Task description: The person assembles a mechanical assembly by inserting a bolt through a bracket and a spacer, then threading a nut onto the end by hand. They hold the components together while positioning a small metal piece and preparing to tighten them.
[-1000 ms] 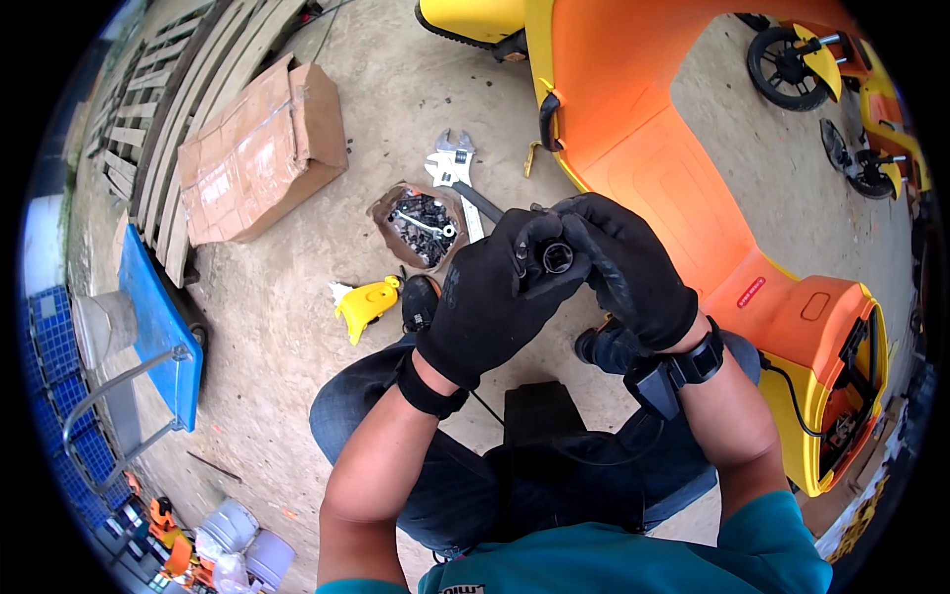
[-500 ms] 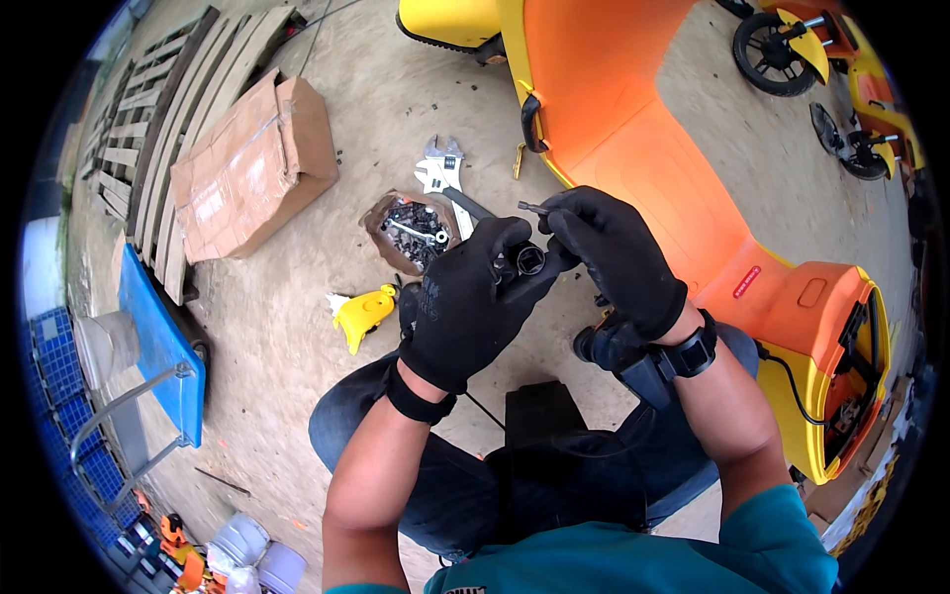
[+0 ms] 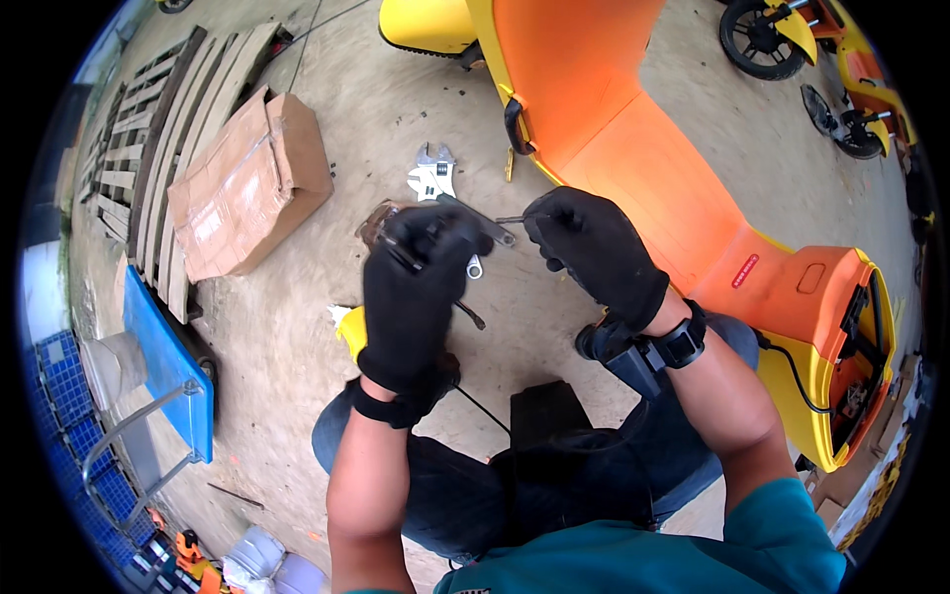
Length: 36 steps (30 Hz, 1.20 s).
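Observation:
My right hand, in a black glove, pinches a thin dark driver bit that points left. My left hand, gloved too, is over the brown bag of small hardware and hides most of it. Its fingers look curled but are blurred; what they hold, if anything, is hidden. A dark rod shows beside that hand; whether it is held I cannot tell. Beyond the hands lies an adjustable wrench. A ring spanner end shows by my left fingers. A yellow plastic part is partly behind my left hand.
An orange and yellow scooter body lies along the right. At left are a cardboard box, wooden pallets and a blue cart. More scooter wheels stand at the far right. A black box-like object sits between my knees.
My left hand has moved left, away from my right hand and over the bag; the dark socket seen in it is out of sight. My right hand has shifted slightly left, still pinching the bit.

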Each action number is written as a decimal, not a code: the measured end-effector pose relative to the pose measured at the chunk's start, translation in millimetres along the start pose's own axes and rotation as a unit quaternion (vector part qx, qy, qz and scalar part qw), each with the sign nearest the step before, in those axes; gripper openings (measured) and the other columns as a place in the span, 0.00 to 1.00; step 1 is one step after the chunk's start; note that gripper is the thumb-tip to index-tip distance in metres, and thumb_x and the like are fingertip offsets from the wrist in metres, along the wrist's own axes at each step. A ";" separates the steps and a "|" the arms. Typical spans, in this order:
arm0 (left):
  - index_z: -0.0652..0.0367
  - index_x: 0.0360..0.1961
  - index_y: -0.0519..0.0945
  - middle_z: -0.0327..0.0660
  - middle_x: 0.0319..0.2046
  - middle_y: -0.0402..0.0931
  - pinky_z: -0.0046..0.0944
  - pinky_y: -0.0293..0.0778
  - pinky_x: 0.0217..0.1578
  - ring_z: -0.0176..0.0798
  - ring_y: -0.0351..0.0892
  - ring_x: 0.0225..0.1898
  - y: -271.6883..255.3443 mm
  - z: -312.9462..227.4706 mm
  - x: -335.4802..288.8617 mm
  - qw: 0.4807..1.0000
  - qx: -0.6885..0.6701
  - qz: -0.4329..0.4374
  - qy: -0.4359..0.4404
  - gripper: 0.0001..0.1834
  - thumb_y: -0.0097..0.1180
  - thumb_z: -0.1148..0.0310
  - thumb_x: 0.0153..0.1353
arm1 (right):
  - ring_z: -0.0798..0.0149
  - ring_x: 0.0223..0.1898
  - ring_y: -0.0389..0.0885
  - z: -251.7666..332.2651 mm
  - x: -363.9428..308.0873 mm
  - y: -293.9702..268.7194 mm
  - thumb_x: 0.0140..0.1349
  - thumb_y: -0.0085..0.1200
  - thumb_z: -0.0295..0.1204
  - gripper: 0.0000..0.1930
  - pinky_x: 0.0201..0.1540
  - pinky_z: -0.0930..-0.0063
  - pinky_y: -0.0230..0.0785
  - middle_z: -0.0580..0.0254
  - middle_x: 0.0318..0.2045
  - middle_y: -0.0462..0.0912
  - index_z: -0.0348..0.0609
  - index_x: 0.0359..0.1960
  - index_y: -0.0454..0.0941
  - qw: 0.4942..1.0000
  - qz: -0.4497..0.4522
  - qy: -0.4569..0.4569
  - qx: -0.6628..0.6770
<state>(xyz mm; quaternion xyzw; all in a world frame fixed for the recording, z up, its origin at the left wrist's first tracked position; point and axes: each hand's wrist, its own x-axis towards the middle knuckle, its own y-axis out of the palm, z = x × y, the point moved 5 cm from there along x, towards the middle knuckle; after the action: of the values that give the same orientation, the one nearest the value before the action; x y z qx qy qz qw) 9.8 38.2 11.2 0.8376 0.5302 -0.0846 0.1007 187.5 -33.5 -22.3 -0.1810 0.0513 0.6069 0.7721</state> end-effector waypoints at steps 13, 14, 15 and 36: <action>0.66 0.55 0.71 0.36 0.31 0.68 0.30 0.68 0.31 0.32 0.69 0.30 -74.2 2.6 13.4 0.912 0.297 -0.084 0.270 0.17 0.49 0.72 0.67 | 0.63 0.20 0.77 -27.2 12.5 49.0 0.63 0.54 0.33 0.10 0.26 0.65 0.68 0.58 0.18 0.78 0.39 0.28 0.78 0.986 0.054 -0.025 -0.154; 0.65 0.59 0.68 0.40 0.36 0.74 0.32 0.73 0.35 0.36 0.75 0.34 -72.0 -3.1 9.2 0.864 0.362 -0.087 0.339 0.22 0.50 0.77 0.63 | 0.65 0.21 0.79 -33.3 13.8 54.6 0.64 0.54 0.34 0.10 0.26 0.67 0.69 0.59 0.19 0.79 0.38 0.31 0.79 0.988 0.070 -0.005 -0.139; 0.64 0.64 0.66 0.43 0.41 0.79 0.34 0.78 0.39 0.39 0.81 0.39 -69.6 -6.7 3.3 0.807 0.424 -0.089 0.402 0.29 0.52 0.83 0.59 | 0.68 0.23 0.78 -32.3 14.1 62.9 0.65 0.53 0.34 0.10 0.28 0.71 0.70 0.61 0.22 0.79 0.38 0.35 0.79 0.991 0.091 0.014 -0.095; 0.61 0.56 0.73 0.47 0.43 0.79 0.37 0.77 0.41 0.46 0.80 0.41 -43.0 -0.9 12.5 0.938 0.218 0.060 0.261 0.24 0.55 0.78 0.56 | 0.76 0.27 0.75 20.4 -7.6 64.8 0.72 0.45 0.32 0.13 0.29 0.80 0.70 0.65 0.30 0.81 0.37 0.49 0.76 0.968 0.227 0.048 0.099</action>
<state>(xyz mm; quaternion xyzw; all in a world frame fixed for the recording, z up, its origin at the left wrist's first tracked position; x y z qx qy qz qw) -23.8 67.3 5.5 0.8621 0.4548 0.0295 -0.2215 120.7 -20.7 -15.2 -0.1162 0.1881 0.7485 0.6253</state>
